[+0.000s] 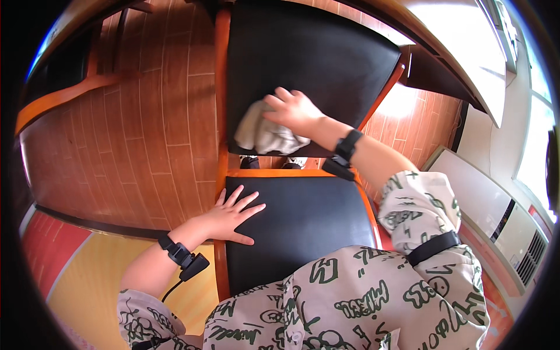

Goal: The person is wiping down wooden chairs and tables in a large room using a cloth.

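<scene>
A beige cloth [254, 129] lies bunched on the black seat [309, 46] of a chair, near its left rear corner. My right hand [291, 111] is closed on the cloth from above, pressing it against the seat. Nearer to me is the chair's black padded backrest [303, 210], edged with orange-brown wood. My left hand [230, 216] rests on the backrest's left edge, its fingers spread and holding nothing.
Wood-look tile floor [169, 116] stretches to the left. Another chair's wooden part [64, 96] stands at the far left. A table [449, 64] overhangs at the upper right. A white floor-standing appliance [496, 210] is on the right. Shoes [294, 162] show through the chair's gap.
</scene>
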Demonstrator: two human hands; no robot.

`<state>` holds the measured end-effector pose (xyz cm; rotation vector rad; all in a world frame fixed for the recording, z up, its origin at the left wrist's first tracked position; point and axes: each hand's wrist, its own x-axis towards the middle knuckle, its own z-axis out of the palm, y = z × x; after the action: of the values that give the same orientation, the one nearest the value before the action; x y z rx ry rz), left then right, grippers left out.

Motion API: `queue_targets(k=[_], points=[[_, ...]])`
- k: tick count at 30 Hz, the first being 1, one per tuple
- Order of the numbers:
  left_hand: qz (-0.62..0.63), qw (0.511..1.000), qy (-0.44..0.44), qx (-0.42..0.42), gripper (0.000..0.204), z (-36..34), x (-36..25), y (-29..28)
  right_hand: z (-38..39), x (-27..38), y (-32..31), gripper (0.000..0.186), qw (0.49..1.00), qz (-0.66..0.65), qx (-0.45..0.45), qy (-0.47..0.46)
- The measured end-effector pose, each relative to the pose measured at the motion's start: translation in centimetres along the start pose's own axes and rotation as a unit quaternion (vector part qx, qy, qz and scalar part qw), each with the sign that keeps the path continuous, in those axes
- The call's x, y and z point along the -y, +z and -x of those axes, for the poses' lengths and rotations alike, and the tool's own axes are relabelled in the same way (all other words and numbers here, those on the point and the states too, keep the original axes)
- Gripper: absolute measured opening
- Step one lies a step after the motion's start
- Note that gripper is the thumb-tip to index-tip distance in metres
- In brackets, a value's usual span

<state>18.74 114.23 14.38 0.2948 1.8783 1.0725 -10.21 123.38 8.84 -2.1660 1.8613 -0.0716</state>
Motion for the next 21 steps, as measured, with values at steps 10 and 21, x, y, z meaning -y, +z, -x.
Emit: queue_targets(k=[10, 21], points=[[0.0, 1.0, -0.001, 0.004, 0.094, 0.0, 0.9, 0.8, 13.5, -3.7, 1.6, 0.045, 0.986, -0.009, -0.044, 0.162], [0.005, 1.0, -0.008, 0.012, 0.097, -0.1, 1.0, 1.1, 20.6, -13.2, -6.8, 0.047, 0.82, 0.083, -0.301, 0.48]])
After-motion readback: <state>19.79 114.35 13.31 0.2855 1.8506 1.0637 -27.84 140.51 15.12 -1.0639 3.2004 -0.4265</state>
